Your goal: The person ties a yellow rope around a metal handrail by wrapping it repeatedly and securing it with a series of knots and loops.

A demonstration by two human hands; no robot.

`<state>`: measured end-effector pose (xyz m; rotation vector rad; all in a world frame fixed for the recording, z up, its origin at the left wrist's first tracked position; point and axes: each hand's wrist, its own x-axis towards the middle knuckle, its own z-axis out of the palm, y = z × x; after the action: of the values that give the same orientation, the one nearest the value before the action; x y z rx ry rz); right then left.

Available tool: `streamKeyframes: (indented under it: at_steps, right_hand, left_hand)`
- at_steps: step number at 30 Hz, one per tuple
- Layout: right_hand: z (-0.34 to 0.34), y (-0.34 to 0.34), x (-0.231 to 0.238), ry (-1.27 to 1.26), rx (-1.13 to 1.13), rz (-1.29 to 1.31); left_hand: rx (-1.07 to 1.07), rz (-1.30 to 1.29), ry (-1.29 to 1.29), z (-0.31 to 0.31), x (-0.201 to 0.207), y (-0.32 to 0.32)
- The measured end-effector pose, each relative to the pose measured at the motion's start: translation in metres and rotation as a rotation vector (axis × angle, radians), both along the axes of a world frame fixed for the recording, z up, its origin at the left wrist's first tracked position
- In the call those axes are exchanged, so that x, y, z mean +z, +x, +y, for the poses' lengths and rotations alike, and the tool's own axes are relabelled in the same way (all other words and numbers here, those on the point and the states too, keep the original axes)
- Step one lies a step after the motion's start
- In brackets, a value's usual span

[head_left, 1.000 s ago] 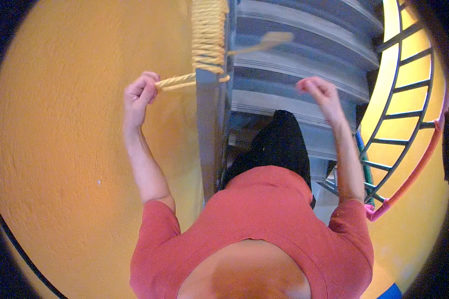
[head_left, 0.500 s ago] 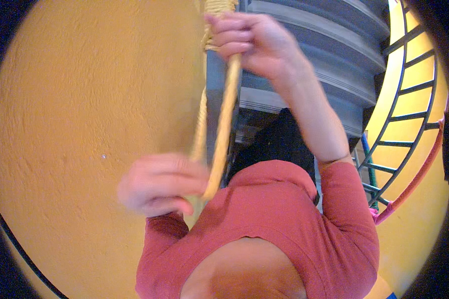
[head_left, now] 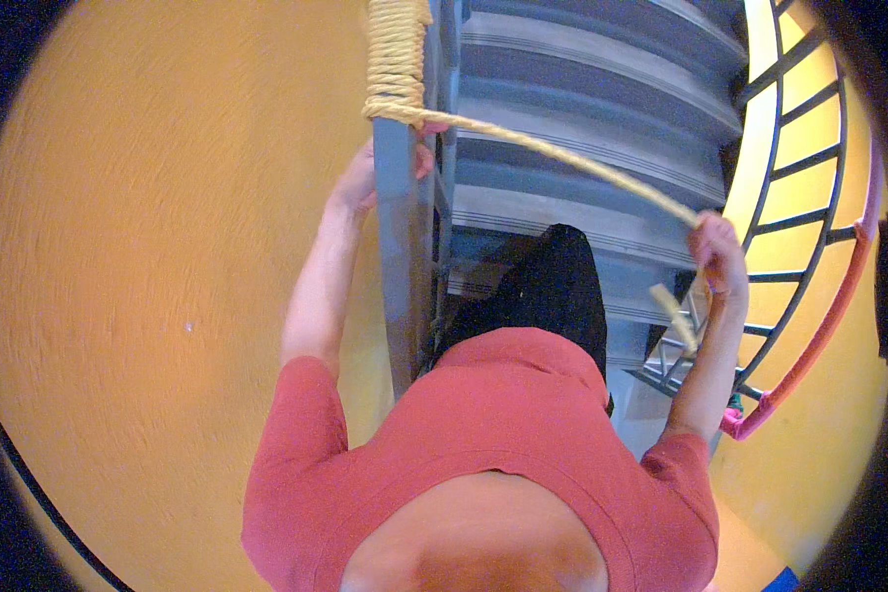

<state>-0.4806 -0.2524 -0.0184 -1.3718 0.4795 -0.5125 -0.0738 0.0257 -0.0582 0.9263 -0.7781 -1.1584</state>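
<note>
A grey handrail (head_left: 397,197) runs away from me along the wall. Its far part is wrapped in tight coils of yellow rope (head_left: 397,54). From the lowest coil the rope's free length stretches across to the right, over the steps. My right hand (head_left: 720,255) is closed on it, and a loose rope tail (head_left: 675,318) dangles beside the wrist. My left hand (head_left: 360,180) reaches round the underside of the rail just below the coils. Its fingertips show at the rail's right side, curled round it; the rest is hidden behind the rail.
Grey stairs (head_left: 582,148) lie beneath the rope, and my black-clad leg (head_left: 557,276) is over them. On the right curves a black metal railing (head_left: 804,217), with red and pink wrapping (head_left: 824,331) on its outer rail. A yellow-orange wall (head_left: 168,247) rises at left.
My right hand has moved from the coils out to the right and down, pulling the rope taut across the stairs. My left hand has let go of the hanging rope and moved up to the rail.
</note>
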Motion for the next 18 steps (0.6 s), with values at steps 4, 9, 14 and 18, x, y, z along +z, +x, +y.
streamKeyframes:
  at_steps: [4, 9, 14, 18]
  right_hand:
    - [0.027, 0.001, -0.044, -0.012, 0.416, 0.721]
    - [0.022, 0.022, -0.103, -0.030, -0.022, 0.585]
    - [-0.044, 0.081, -0.080, -0.632, -0.469, 0.424]
    - [-0.064, 0.140, -0.081, -0.781, -0.415, 0.526]
  left_hand:
    - [-0.158, 0.001, -0.240, -0.030, -0.017, -0.012]
    - [-0.457, 0.318, -0.217, -0.035, -0.060, 0.019]
    - [-0.301, 0.290, -0.394, -0.045, -0.027, -0.016]
    - [-0.422, 0.184, -0.501, -0.056, -0.028, -0.004]
